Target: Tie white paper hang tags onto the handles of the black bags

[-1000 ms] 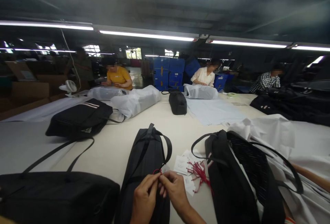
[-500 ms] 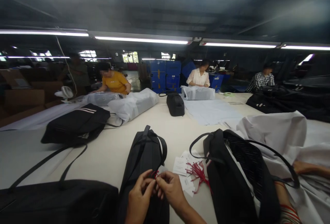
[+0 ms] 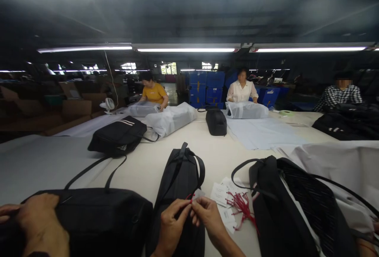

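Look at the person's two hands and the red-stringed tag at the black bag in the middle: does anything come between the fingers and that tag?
Nothing visible does. The left hand and right hand meet directly at the tag and its red string, over the middle black bag. The spare tags lie apart, to the right.

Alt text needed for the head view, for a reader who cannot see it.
Two hands, left hand and right hand, pinch a red string with a white tag over a long black bag on a pale table. A co-worker's hand rests on another black bag.
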Motion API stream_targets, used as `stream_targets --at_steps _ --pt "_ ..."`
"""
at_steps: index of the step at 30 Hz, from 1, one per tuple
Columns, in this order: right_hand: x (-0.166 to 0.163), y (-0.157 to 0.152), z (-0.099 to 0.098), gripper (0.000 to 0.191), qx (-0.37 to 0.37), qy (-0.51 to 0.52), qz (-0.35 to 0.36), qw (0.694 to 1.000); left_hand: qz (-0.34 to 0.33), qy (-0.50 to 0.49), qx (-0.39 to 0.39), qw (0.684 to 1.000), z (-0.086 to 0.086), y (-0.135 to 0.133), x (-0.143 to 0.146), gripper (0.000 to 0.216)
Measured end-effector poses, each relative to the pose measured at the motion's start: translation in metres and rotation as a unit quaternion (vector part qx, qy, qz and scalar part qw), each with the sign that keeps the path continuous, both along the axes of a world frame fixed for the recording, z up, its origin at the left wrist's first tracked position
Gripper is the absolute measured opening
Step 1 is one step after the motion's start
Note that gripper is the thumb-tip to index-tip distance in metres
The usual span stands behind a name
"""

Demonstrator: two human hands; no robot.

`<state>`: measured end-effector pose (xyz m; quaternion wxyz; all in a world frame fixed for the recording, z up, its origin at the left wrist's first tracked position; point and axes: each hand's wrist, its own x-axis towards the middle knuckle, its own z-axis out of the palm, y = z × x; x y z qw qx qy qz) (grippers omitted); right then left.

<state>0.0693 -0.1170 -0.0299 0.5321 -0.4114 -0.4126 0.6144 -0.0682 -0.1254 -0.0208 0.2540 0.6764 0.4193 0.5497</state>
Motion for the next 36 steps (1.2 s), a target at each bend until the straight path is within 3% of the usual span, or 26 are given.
stream_targets --at_steps 4,9,16,21,26,30,36 --pt "0.000 -0.001 -0.007 0.051 -0.018 -0.007 -0.024 1.000 -0.012 0.103 0.139 0.985 -0.003 0.005 -0.003 0.017" --pt "0.004 -0.004 -0.012 0.047 -0.053 0.000 -0.024 0.998 -0.023 0.208 0.207 0.956 -0.002 0.009 -0.006 0.020" --pt "0.008 -0.010 -0.001 0.027 -0.162 0.041 0.006 0.986 -0.062 0.275 0.320 0.904 -0.005 0.010 -0.009 0.021" --pt "0.010 -0.011 -0.002 0.018 -0.179 0.041 -0.017 0.983 -0.086 0.312 0.307 0.895 0.003 0.015 -0.007 0.020" --pt "0.016 -0.013 0.005 0.012 -0.190 0.052 0.001 0.980 -0.158 0.305 0.261 0.902 0.013 0.021 -0.009 0.021" --pt "0.023 -0.014 0.011 0.010 -0.196 0.046 0.016 0.979 -0.209 0.309 0.269 0.888 0.005 0.032 -0.019 0.023" --pt "0.029 -0.007 0.005 0.005 -0.197 0.062 0.005 0.978 -0.251 0.325 0.323 0.853 -0.008 0.056 -0.027 0.028"
